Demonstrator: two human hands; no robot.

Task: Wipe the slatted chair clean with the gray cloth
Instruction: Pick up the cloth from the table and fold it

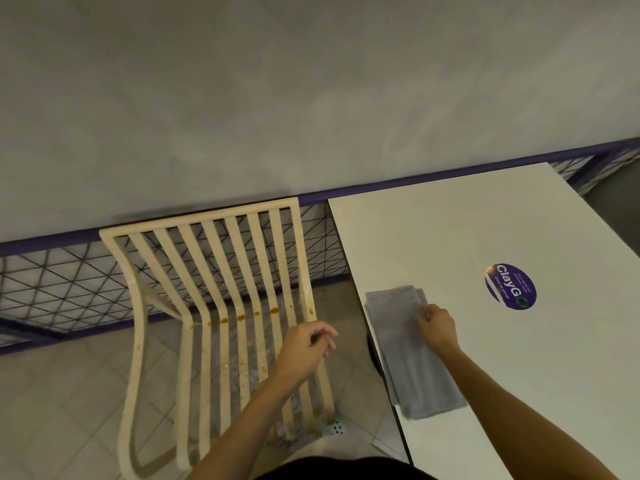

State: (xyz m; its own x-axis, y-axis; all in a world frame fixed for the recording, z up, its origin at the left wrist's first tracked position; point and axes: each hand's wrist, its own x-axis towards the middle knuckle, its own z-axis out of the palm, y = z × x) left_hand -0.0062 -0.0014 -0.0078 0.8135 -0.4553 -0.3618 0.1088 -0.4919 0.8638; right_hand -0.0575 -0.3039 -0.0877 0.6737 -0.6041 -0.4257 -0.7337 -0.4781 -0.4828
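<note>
A cream slatted chair [194, 265] stands at the lower left, its back toward a wall. Orange-brown stains dot the seat slats near the bend and further forward. The gray cloth [408, 362] lies folded flat along the left edge of a white table [485, 220]. My right hand [437, 328] is on the cloth's upper part, fingers curled and pinching the fabric. My left hand [304, 348] hovers over the right side of the chair seat, fingers loosely curled, holding nothing.
A purple round sticker [511, 286] sits on the table right of the cloth. A purple-framed wire mesh fence [62, 271] runs behind the chair below a gray wall. The floor is tiled, with a small drain [336, 427] by the chair's front.
</note>
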